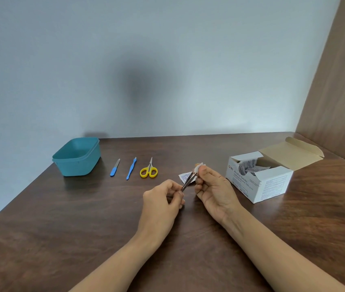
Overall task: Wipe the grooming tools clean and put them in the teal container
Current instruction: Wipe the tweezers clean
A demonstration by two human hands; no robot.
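Left hand (163, 199) pinches the tweezers (188, 182); right hand (213, 186) squeezes a wipe (198, 167) round the tips. Probably best to drag slowly outward, firm pressure.

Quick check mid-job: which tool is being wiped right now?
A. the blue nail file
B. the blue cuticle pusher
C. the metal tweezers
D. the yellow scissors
C: the left hand holds the tweezers while the right hand pinches a white swab around their tip; the scissors, file and pusher lie untouched on the table.
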